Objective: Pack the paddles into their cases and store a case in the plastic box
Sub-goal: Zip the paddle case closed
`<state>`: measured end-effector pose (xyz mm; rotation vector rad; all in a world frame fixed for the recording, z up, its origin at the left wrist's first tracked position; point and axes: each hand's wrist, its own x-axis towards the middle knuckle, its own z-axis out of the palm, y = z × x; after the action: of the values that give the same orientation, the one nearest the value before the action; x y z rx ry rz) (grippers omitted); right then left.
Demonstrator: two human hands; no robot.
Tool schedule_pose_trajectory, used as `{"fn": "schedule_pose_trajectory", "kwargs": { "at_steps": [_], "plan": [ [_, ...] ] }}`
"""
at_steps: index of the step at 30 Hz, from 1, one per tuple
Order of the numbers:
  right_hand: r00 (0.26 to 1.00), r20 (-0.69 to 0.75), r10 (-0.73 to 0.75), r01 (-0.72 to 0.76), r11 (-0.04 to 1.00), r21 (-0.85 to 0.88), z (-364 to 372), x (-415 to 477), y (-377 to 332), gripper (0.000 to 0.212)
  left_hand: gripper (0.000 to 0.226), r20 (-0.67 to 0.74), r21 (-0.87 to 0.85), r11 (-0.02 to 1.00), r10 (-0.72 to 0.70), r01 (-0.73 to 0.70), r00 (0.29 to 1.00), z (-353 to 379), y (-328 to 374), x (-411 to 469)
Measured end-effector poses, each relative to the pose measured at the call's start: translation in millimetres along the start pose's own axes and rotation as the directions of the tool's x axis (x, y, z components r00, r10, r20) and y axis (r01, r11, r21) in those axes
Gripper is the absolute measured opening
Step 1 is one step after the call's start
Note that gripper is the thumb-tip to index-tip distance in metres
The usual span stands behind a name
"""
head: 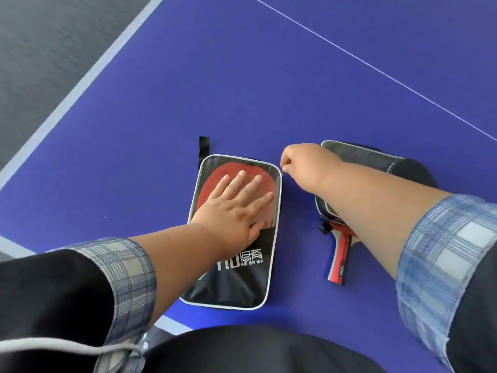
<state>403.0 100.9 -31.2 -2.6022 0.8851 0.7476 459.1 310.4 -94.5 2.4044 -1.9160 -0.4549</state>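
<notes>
- Left hand [236, 211] lies flat on the first case [242, 281]. Its fingers [251, 184] are straight and slightly spread over the clear window, pressing the case onto the blue table [242, 90].
- Red paddle [215, 179] is inside that case. The blade shows through the window at the far end; the handle is hidden under the black printed half.
- Right hand [304, 165] is just beside the case's far right corner. Thumb and forefinger pinch the small zip pull [283, 169]; the other fingers are curled in.
- Key relation: the case's long axis runs near-to-far from the person, tilted a little. The zip pull sits at the far right corner, right at the right hand's fingertips, so the right hand works the zip and the left hand only anchors.
- Cannot tell how much of the zip is closed; the seam is too thin to read.
- Likely step: running the zip at that corner. The pull should follow the case edge while the flat hand stops the case sliding.
- Black loop [203, 148] sticks out past the far left corner.
- Second case [363, 157] lies to the right, partly under the right forearm. Second paddle [339, 262] is only partly in, its red-black handle poking out the near end.
- Judgement: 1 paddle cased, 1 not fully. Plastic box not in view.
</notes>
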Motion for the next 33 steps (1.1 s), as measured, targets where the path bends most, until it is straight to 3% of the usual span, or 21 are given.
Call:
{"fn": "schedule_pose_trajectory", "kwargs": {
  "at_steps": [3,8,11,19,25,30,33],
  "plan": [
    [0.985,0.117,0.123,-0.139,0.979,0.146,-5.5,14.6,-12.7,0.024,0.067,0.014,-0.018,1.0,0.018,-0.018,1.0,0.8,-1.7,-0.2],
    [0.944,0.275,0.181,-0.227,0.963,0.146,-17.7,30.7,-21.7,0.026,0.064,-0.004,-0.07,0.997,0.025,-0.025,1.0,-1.4,-3.0,-1.1],
    [0.932,0.31,0.187,-0.215,0.975,0.06,-25.1,35.8,-31.4,0.031,0.063,-0.003,-0.084,0.996,0.031,-0.031,1.0,-1.4,-4.2,-1.6],
    [0.994,0.08,0.068,-0.066,0.997,-0.034,-30.6,49.8,-87.7,0.037,0.064,0.012,-0.103,0.994,0.027,-0.026,1.0,-4.5,-5.8,-2.9],
    [0.996,-0.085,0.01,-0.005,0.998,0.059,-9.3,53.2,-99.9,0.025,0.065,0.02,-0.117,0.993,0.018,-0.015,1.0,-6.0,-7.0,-1.7],
    [0.991,-0.056,0.124,-0.111,0.975,0.193,-3.1,42.5,-83.4,0.023,0.061,0.018,-0.187,0.982,-0.013,0.016,1.0,-18.2,-13.5,-4.9],
    [0.983,0.031,0.183,-0.185,0.959,0.213,-8.1,41.6,-81.6,0.028,0.062,0.017,-0.112,0.992,-0.064,0.065,0.998,-16.5,-27.5,-20.1]
  ]
}}
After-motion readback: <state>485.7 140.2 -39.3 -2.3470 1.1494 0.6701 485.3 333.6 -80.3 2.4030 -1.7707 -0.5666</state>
